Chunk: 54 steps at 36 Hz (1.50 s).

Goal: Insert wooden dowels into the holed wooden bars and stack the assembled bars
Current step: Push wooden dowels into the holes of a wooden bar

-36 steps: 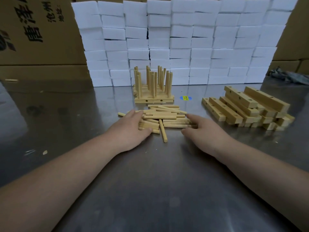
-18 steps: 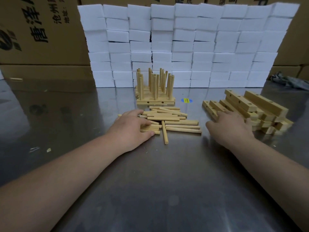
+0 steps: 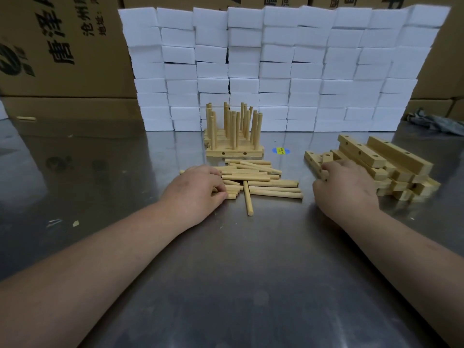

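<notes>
Loose wooden dowels (image 3: 261, 177) lie in a heap at the centre of the steel table (image 3: 226, 285), and one dowel (image 3: 248, 199) points toward me. My left hand (image 3: 193, 192) rests on the heap's left end, thumb and fingers curled onto a few short dowels. Behind the heap stand the assembled bars (image 3: 234, 153) with several dowels upright in them. At the right is a pile of holed wooden bars (image 3: 391, 159). My right hand (image 3: 346, 189) lies on its left side, fingers curled round the end of a low bar (image 3: 311, 158).
A wall of white foam blocks (image 3: 276, 66) closes the back of the table, with cardboard boxes (image 3: 50, 46) behind it. A blue sticker (image 3: 280, 150) marks the table near the assembled bars. A grey cloth (image 3: 437, 121) lies far right, a stray dowel (image 3: 26, 118) far left.
My right hand left the dowel heap, moved right to the bar pile, and its fingers closed on a bar's end. My left hand stayed on the dowels and curled its fingers.
</notes>
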Each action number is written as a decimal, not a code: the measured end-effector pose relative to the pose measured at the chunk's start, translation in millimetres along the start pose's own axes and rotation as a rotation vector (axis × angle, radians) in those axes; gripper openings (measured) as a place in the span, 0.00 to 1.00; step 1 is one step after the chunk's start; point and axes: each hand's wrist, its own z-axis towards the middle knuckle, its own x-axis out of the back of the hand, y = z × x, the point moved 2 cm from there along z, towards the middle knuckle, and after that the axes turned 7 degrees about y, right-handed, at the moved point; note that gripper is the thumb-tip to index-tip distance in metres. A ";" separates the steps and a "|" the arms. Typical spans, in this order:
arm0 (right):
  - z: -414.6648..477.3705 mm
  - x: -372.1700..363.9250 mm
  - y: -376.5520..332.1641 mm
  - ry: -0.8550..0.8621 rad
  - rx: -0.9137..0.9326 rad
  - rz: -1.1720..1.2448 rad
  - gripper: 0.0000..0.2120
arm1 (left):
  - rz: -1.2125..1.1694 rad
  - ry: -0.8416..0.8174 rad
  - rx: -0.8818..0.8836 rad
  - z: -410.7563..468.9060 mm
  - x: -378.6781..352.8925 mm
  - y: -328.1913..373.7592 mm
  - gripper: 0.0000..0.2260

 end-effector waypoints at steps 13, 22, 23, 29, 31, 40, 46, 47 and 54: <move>4.4 -6.9 4.6 -0.017 0.027 -0.059 0.22 | -0.030 -0.059 0.033 -0.5 -0.6 1.0 0.03; 1.2 -5.9 -0.4 0.005 0.037 -0.069 0.18 | -0.030 -0.020 0.023 -0.9 1.7 3.4 0.05; 1.6 -6.7 -0.6 -0.003 0.040 -0.074 0.17 | -0.031 -0.005 0.026 -1.1 1.9 3.4 0.04; 1.6 -7.2 -1.9 0.001 0.011 -0.036 0.15 | -0.077 0.082 0.054 -2.7 3.1 3.5 0.05; 0.9 -3.5 -3.9 0.091 -0.018 0.091 0.12 | -0.103 0.118 0.037 -3.7 6.0 5.4 0.05; -31.1 1.8 -30.6 -0.178 -0.026 0.998 0.02 | -0.099 0.252 -0.137 -6.0 16.4 17.8 0.10; -46.9 3.7 -40.6 -0.342 -0.081 1.201 0.09 | -0.220 0.246 -0.218 -7.0 20.3 22.9 0.14; -49.3 4.0 -42.0 -0.348 -0.079 1.210 0.10 | -0.219 0.253 -0.228 -7.3 20.8 23.3 0.14; -47.2 4.8 -43.4 -0.475 -0.133 1.430 0.06 | -0.151 0.332 -0.205 -10.1 22.5 22.0 0.17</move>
